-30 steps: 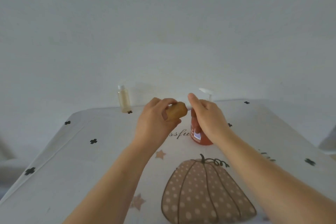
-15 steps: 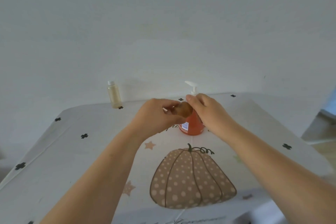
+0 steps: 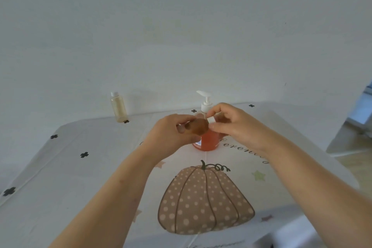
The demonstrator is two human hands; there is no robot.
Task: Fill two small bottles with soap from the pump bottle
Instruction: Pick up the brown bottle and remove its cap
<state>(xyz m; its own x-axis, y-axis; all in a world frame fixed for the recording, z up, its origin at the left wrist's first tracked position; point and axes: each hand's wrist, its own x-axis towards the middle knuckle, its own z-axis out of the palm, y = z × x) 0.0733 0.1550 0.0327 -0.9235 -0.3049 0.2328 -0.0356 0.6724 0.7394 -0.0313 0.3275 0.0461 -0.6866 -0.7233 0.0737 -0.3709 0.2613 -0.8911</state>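
The left hand and right hand are bare. Behind them, both forearms are bare to the frame's edge.

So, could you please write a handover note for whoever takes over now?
Left hand grips a small bottle on its side, before the pump bottle.
Right hand pinches the white cap at its mouth; on or off, unclear.
Second small bottle stands capped, far left on the table, pale liquid inside.
Left: check both fills, pump if short, cap.
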